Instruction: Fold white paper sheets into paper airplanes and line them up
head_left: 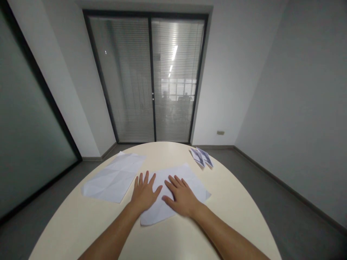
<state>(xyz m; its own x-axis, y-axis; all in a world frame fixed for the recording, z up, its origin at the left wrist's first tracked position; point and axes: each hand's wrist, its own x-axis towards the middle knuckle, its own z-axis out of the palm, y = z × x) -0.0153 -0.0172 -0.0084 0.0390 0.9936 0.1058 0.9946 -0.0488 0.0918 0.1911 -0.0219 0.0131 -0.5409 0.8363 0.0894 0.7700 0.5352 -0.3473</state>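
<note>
A white sheet of paper [159,213] lies flat at an angle on the round table, its right corner slightly raised. My left hand [145,195] rests palm down over its left part, with the fingers spread. On its middle and right part lies my right hand [181,196], also palm down with fingers stretched out. Neither hand grasps anything; the palms hide part of the sheet. Just left of my left hand is a second white sheet [111,177], marked with crossing crease lines.
The pale round table [230,224] carries everything. Near its far right edge stand two small folded paper pieces [202,157] with dark printed patches. Beyond the table are a glass door with blinds [173,119], a wall socket [220,133] and a frosted panel [29,126] at left.
</note>
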